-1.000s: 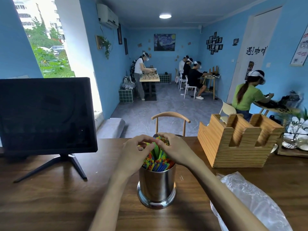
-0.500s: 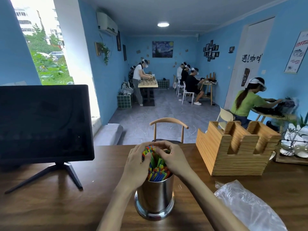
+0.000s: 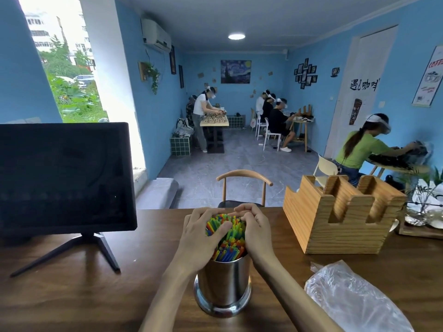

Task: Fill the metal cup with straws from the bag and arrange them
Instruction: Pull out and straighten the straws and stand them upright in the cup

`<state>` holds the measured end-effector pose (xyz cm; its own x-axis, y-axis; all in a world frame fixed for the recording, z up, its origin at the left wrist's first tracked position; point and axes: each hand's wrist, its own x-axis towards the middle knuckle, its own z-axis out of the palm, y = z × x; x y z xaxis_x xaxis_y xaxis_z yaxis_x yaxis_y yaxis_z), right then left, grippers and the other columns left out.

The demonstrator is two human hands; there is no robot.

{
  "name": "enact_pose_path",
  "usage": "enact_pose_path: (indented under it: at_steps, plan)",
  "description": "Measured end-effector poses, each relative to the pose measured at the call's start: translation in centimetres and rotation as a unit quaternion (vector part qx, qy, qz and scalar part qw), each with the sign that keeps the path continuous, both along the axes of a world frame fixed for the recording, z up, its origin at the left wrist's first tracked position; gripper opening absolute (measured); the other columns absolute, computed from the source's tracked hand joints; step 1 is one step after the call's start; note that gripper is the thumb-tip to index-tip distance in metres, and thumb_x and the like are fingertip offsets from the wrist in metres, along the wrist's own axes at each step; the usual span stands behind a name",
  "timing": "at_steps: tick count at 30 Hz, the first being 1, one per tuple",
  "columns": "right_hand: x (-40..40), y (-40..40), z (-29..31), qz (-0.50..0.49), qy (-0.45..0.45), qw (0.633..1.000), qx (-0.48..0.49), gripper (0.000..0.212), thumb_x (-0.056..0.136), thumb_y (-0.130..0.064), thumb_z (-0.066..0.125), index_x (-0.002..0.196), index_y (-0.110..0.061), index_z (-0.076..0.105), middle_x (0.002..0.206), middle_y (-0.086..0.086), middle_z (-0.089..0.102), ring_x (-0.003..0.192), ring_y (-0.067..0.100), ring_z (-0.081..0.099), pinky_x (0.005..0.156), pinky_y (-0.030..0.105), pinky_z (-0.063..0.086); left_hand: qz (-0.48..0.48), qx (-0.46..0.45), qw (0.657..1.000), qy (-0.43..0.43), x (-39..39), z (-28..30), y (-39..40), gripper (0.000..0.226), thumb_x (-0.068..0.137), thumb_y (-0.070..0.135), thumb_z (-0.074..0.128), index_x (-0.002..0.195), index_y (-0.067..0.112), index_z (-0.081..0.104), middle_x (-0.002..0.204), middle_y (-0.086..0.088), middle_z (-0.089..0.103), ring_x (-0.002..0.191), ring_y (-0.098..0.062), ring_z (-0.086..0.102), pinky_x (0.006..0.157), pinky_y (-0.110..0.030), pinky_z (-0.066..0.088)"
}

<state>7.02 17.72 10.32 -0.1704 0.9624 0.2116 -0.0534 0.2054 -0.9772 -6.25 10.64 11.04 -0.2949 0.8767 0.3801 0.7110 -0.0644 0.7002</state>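
— What's nearest on the worktop [image 3: 72,295]?
— A crinkled clear plastic bag [image 3: 354,300] at the right, then the shiny round metal cup [image 3: 224,283], standing upright, packed with thin bright straws [image 3: 227,238].
— And the hands?
— The left hand [image 3: 201,238] and the right hand [image 3: 256,232] each have a grip curled round the straw bundle above the rim, thumbs among the tips.
— Further off?
— A dark monitor [image 3: 64,178] on thin legs at the left, a grainy notched wooden holder [image 3: 340,214] at the right. The black brush writing on the far door I cannot make out.
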Motion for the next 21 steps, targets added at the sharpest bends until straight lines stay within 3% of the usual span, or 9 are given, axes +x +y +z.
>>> enact_pose_path:
  at_steps: [4, 8, 12, 15, 21]
  plan:
    - [0.7, 0.2, 0.5, 0.066, 0.025, 0.996, -0.049, 0.035, 0.099, -0.003, 0.038, 0.108, -0.022, 0.066, 0.099, -0.003, 0.077, 0.093, 0.015, 0.074, 0.074, 0.031, 0.061, 0.001, 0.017, 1.0, -0.017, -0.1, 0.2, 0.1, 0.024, 0.097, 0.037, 0.063, 0.1, 0.06, 0.058, 0.115, 0.018, 0.049, 0.118, -0.006, 0.038, 0.095, -0.021, 0.029]
    - [1.4, 1.0, 0.8, 0.12, 0.023, 0.99, -0.067, 0.037, 0.097, 0.001, 0.042, 0.114, -0.021, 0.066, 0.111, -0.002, 0.076, 0.103, 0.017, 0.072, 0.086, 0.038, 0.061, 0.003, 0.025, 0.999, -0.037, -0.2, 0.3, 0.2, 0.031, 0.095, 0.023, 0.067, 0.087, 0.053, 0.062, 0.111, 0.018, 0.05, 0.117, -0.008, 0.041, 0.096, -0.023, 0.032]
    - [2.1, 1.3, 0.7, 0.067, 0.006, 0.997, -0.042, 0.02, 0.096, -0.006, 0.059, 0.102, -0.02, 0.071, 0.104, -0.002, 0.073, 0.099, 0.014, 0.069, 0.073, 0.023, 0.056, 0.004, 0.019, 0.999, -0.029, 0.0, 0.3, 0.2, 0.027, 0.095, 0.026, 0.067, 0.086, 0.05, 0.06, 0.11, 0.018, 0.049, 0.114, -0.007, 0.041, 0.094, -0.024, 0.032]
    - [2.7, 1.6, 0.6, 0.062, -0.009, 0.996, -0.059, 0.011, 0.097, -0.018, 0.061, 0.098, -0.017, 0.072, 0.098, 0.0, 0.072, 0.092, 0.014, 0.066, 0.071, 0.023, 0.051, 0.007, 0.011, 1.0, -0.019, 0.0, 0.2, 0.2, 0.022, 0.097, 0.029, 0.064, 0.087, 0.049, 0.058, 0.111, 0.015, 0.049, 0.114, -0.007, 0.039, 0.096, -0.028, 0.033]
    - [4.0, 1.7, 0.8, 0.085, -0.058, 0.995, -0.01, 0.004, 0.091, -0.016, 0.073, 0.095, -0.014, 0.074, 0.091, 0.001, 0.073, 0.086, 0.01, 0.067, 0.071, 0.023, 0.054, -0.005, 0.015, 1.0, -0.021, 0.0, -0.1, 0.1, 0.021, 0.099, 0.028, 0.06, 0.093, 0.048, 0.056, 0.109, 0.021, 0.045, 0.116, -0.007, 0.041, 0.105, -0.033, 0.038]
